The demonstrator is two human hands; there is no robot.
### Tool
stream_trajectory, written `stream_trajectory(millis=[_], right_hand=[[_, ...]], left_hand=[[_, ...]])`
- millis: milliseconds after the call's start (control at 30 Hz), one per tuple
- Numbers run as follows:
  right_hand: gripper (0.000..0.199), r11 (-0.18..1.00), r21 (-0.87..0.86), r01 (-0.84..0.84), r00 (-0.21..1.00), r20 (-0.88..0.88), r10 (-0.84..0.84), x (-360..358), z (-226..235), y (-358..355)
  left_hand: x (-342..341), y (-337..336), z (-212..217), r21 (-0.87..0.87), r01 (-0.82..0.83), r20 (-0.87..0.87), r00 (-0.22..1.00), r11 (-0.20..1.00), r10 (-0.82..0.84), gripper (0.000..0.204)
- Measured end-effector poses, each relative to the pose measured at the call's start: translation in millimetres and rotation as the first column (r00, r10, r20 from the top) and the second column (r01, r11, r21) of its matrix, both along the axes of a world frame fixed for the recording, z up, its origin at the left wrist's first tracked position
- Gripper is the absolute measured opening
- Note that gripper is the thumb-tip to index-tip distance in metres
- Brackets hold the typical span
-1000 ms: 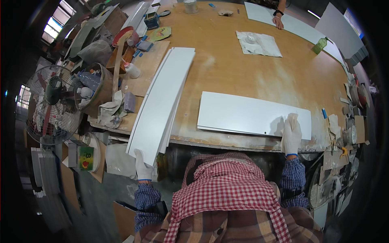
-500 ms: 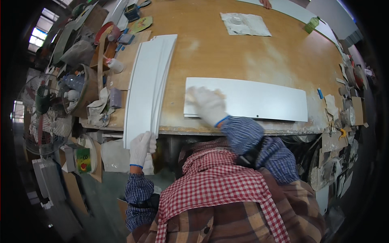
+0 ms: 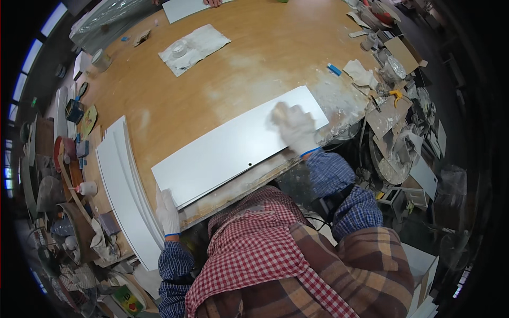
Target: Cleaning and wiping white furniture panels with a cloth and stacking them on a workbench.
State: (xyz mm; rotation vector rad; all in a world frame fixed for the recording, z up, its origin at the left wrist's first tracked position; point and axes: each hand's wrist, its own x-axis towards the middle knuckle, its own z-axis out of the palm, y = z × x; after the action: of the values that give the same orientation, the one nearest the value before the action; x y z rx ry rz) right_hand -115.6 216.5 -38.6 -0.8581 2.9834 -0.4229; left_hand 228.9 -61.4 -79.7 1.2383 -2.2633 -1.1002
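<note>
A long white panel (image 3: 233, 146) lies on the wooden table, at least one more panel edge showing beneath it, with a small dark hole near its front edge. My gloved right hand (image 3: 298, 127), smeared by motion, is closed on a small tan pad (image 3: 280, 111) against the panel's top near its right end. At the panel's near left corner is my gloved left hand (image 3: 168, 213), its fingers stretched out along the end and holding nothing I can see. Just left of that hand lies a stack of white panels (image 3: 124, 180), slightly fanned.
A white cloth (image 3: 204, 45) with a round container lies farther back on the table (image 3: 254, 58). Another person's hand (image 3: 213, 2) rests on a white panel at the far edge. Scraps and yellow-handled pliers (image 3: 396, 95) crowd the right; a white bottle (image 3: 87, 188) and tubs stand left.
My right hand has gone from the panel's left end to its right end. My left hand has left the stack's near end for the single panel's corner. The view has turned right.
</note>
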Motion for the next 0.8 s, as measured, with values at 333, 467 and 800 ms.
stream_trajectory(millis=[333,467,800], right_hand=[[0.034,0.978,0.166,0.125,0.990,-0.084,-0.112,11,-44,-19],[0.028,0.990,-0.082,-0.114,0.965,-0.245,0.091,20,-38,-2],[0.040,0.985,-0.162,0.063,0.992,-0.094,-0.079,11,-26,22]], left_hand=[[-7,0,-9,-0.031,0.015,-0.032,0.999,0.999,-0.016,0.058],[0,-4,-6,0.030,0.004,0.021,1.000,1.000,-0.005,0.060],[-1,-1,-2,0.013,0.040,-0.011,0.999,0.999,-0.040,0.058]])
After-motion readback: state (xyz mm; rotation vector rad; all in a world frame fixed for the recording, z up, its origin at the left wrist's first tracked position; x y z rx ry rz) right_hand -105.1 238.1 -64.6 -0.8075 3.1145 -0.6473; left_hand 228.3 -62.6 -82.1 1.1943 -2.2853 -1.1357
